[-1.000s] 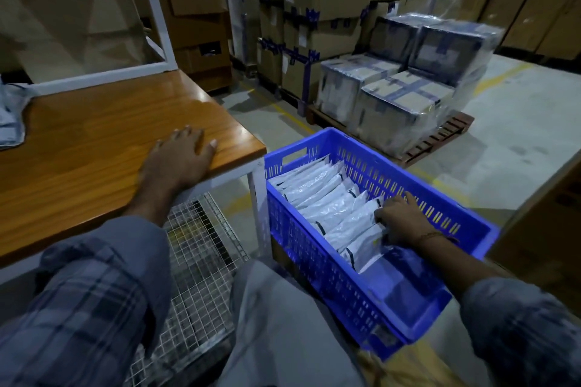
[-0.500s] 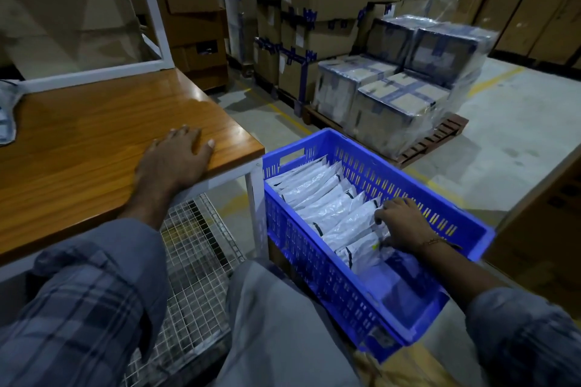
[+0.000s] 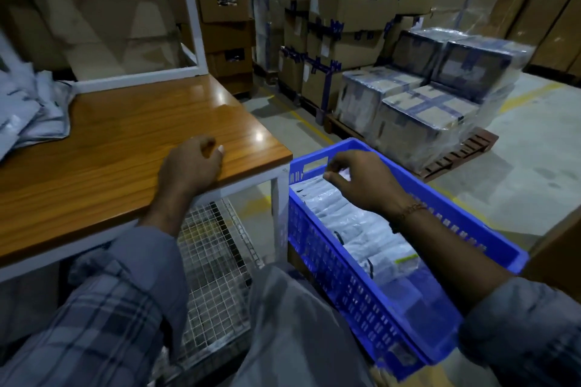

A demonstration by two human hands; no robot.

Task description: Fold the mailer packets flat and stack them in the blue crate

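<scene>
Stacked cardboard boxes (image 3: 345, 25) fill the back of the room, and a shrink-wrapped pile of cartons (image 3: 434, 94) sits on a wooden pallet (image 3: 465, 151) on the concrete floor, just beyond the blue crate (image 3: 361, 292). A wooden table (image 3: 125, 141) with a white frame stands to the left of the crate, its corner leg just beside the crate's near wall; a wire mesh shelf (image 3: 213, 261) lies beneath it. A loose heap of unfolded mailers (image 3: 28, 113) rests at the table's far left edge.

The folded mailer packets (image 3: 355, 229) stand in a row inside the crate, running from its far end toward the person, whose right forearm crosses over part of the row.

The left hand (image 3: 188, 166) rests on the table edge with fingers curled under, holding nothing. The right hand (image 3: 361, 182) hovers over the far end of the row, fingers bent; thumb and fingertips seem to pinch the top of the farthest packet, though blur makes that contact uncertain.
</scene>
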